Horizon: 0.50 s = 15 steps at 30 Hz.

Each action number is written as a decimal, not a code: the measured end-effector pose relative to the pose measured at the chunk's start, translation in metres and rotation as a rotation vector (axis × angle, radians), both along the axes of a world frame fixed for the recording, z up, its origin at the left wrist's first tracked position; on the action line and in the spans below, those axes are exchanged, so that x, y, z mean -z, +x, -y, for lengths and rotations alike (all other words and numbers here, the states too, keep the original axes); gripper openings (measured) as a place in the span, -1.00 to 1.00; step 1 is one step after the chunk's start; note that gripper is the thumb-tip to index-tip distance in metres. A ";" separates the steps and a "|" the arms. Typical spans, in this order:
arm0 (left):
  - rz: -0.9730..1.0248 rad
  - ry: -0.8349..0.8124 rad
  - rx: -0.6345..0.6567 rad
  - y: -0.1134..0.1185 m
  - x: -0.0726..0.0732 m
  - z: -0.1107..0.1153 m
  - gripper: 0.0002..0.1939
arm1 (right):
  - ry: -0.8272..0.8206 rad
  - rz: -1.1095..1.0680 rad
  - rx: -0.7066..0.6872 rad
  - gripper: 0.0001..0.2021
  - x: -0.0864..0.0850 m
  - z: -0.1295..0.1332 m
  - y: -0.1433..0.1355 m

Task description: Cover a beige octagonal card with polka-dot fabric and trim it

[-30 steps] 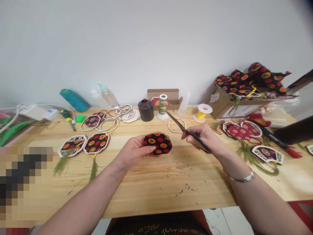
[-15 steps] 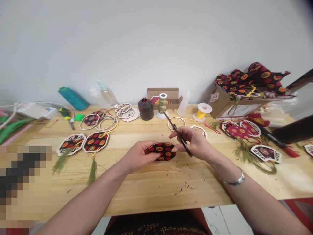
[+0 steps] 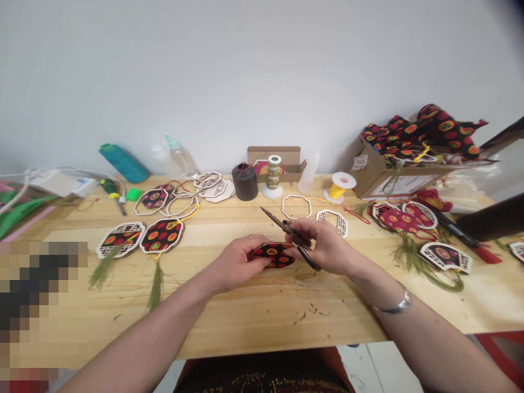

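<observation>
Between my hands is a fabric-covered plaque (image 3: 275,254), black with red and orange round flower patterns. My left hand (image 3: 239,262) grips its left side, thumb on top and fingers behind. Dark scissors (image 3: 279,219) sit in my right hand (image 3: 327,245), blades pointing up and to the left above the plaque. The thumb of that hand also touches the plaque's right edge. Small dark scraps (image 3: 313,313) lie on the wooden table below. Past my right fingers rests a white lattice frame (image 3: 332,222), with a plain octagonal frame (image 3: 296,207) nearby.
Tasselled ornaments (image 3: 162,237) lie left on the table (image 3: 229,322). A black thread spool (image 3: 245,183), a green thread spool (image 3: 273,176) and a yellow cord spool (image 3: 339,188) stand behind. A cardboard box (image 3: 388,180) with patterned fabric is at back right, near a black cylinder (image 3: 489,221).
The scissors have turned in my right hand, so their blades and handles show more fully. The plaque has tilted and is more covered by my fingers.
</observation>
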<state>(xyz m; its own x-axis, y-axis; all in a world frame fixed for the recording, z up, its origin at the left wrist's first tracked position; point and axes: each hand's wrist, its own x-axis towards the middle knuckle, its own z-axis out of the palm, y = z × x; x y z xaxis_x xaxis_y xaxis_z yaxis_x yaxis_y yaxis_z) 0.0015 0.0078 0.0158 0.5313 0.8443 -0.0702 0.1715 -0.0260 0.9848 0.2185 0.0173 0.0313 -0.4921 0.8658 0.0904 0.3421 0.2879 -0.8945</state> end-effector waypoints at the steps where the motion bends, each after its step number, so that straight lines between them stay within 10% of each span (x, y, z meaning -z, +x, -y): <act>1: 0.024 -0.019 -0.007 0.000 0.000 0.000 -0.74 | -0.003 -0.005 0.002 -0.84 0.001 0.000 0.000; 15: 0.246 -0.300 -0.198 0.002 0.000 -0.001 -0.45 | -0.274 -0.405 0.218 -0.71 0.003 -0.007 -0.003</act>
<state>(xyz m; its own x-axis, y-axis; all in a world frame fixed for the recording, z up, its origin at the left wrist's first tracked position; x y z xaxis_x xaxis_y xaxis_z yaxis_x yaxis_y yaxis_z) 0.0039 0.0091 0.0157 0.3929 0.8930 -0.2197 -0.0961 0.2775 0.9559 0.2159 0.0241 0.0283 -0.2710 0.9625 -0.0083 -0.0204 -0.0144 -0.9997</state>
